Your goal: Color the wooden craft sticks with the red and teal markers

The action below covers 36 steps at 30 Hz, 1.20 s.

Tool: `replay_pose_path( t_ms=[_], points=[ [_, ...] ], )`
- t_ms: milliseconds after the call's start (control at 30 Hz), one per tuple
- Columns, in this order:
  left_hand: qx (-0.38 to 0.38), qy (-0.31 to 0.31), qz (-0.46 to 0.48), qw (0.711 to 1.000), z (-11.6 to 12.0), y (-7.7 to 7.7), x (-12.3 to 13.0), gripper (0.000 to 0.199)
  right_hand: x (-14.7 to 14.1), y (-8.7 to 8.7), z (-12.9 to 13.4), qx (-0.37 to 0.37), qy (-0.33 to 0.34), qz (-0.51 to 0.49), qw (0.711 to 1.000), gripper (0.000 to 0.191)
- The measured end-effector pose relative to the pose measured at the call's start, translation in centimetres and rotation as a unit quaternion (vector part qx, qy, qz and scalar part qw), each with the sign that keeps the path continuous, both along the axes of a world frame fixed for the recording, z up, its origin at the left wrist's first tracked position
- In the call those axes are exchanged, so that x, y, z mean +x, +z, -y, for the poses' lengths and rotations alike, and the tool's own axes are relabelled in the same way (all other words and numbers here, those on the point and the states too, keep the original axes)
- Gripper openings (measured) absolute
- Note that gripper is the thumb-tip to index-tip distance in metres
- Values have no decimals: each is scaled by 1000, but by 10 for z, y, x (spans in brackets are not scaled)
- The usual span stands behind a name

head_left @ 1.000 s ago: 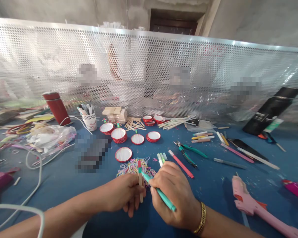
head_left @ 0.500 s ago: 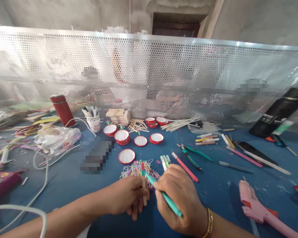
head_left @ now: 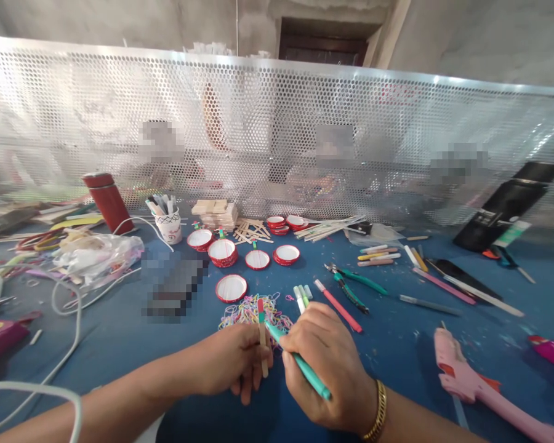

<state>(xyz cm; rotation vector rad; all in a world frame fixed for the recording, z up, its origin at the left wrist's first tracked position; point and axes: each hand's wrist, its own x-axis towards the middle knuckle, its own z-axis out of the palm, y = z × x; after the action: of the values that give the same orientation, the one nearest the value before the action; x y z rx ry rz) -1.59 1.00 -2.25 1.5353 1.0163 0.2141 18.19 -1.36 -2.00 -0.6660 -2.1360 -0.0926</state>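
Between the thumb and fingers of my left hand (head_left: 233,363) a wooden craft stick (head_left: 264,357) stands nearly upright, its top red with a green band below. My right hand (head_left: 325,363) grips a teal marker pen (head_left: 309,372) like a writing tool, its tip at the stick's green band. Beyond the stick lies a heap of small pastel rubber bands (head_left: 233,311). Past my right hand's knuckles rest green and white marker caps or pens (head_left: 300,298) and a red marker (head_left: 339,307).
Red-rimmed white lids (head_left: 231,287) stand singly and in stacks ahead. Green-handled pliers (head_left: 351,292) and a pink glue gun (head_left: 466,375) lie to the right. At left are a blurred dark phone (head_left: 178,289), a white cable (head_left: 76,326) and a red flask (head_left: 108,203). A perforated metal screen (head_left: 258,129) closes the back.
The view has shifted slightly, so everything sits a little further left and higher. Both hands keep their grips, with the marker tip still at the stick's green band.
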Motion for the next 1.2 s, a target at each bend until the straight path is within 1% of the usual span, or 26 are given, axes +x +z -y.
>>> replay_pose_path(
  t_ms=[267, 533, 667, 833, 1067, 1200],
  points=[
    [8, -17, -10, 1000, 0, 4, 2, 17, -3, 1, 1, -11, 14, 23, 1000, 9],
    [5, 3, 13, 1000, 0, -2, -1, 17, 1, 1, 0, 3, -16, 6, 1000, 8],
    [2, 6, 5, 1000, 0, -2, -1, 17, -1, -2, 1, 3, 1, -2, 1000, 7],
    [1, -8, 4, 1000, 0, -1, -1, 21, -3, -2, 2, -17, 15, 13, 1000, 8],
    [-1, 1, 0, 1000, 0, -2, -1, 19, 0, -1, 0, 5, -11, 6, 1000, 7],
    [-7, 9, 4, 1000, 1, -1, 0, 19, 1, 0, 1, 10, -10, 2, 1000, 7]
  ],
)
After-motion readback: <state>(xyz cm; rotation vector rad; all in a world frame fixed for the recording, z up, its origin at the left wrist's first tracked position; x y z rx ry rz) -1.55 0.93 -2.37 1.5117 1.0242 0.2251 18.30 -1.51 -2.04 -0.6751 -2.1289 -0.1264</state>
